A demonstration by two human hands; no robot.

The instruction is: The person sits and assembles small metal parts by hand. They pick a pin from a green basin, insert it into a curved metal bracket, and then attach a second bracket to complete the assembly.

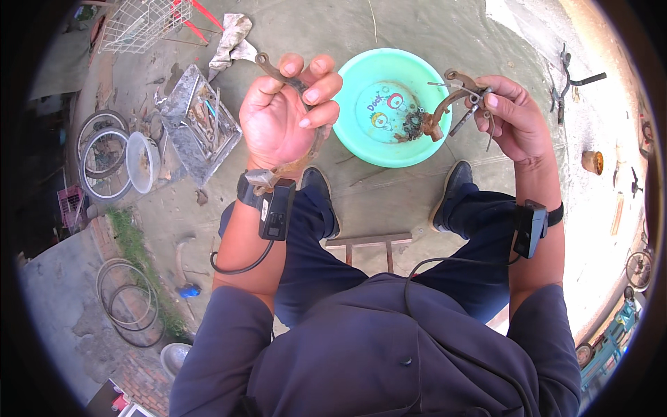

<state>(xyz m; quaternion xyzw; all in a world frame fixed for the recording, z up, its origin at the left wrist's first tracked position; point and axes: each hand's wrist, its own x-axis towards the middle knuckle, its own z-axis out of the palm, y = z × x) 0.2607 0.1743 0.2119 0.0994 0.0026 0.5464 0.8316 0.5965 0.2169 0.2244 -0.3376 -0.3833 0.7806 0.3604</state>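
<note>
Above the green basin (361, 142) on the floor, my left hand (281, 118) is clenched around one rusty brake arm (267, 64); my right hand (514, 115) pinches the other brake arm (445, 104). I judge I'm separating them; next needs sorting the loose hardware.

The curved brake shoe (292, 97) in the left hand (281, 118) is bare metal, brown with rust and matt. The shoe (451, 101) in the right hand (511, 115) is the same rusty metal, with thin grey steel springs and pins on it — duller than polished. Beyond them, the basin (361, 80) is smooth, glossy mint-green plastic with small dark rusty parts inside. To the far left, the tool tray (184, 97) is scuffed grey sheet metal; the rag (233, 38) is grubby cloth. The ground (417, 28) is rough, matt concrete — the trousers (313, 257) matt navy cloth.
</note>
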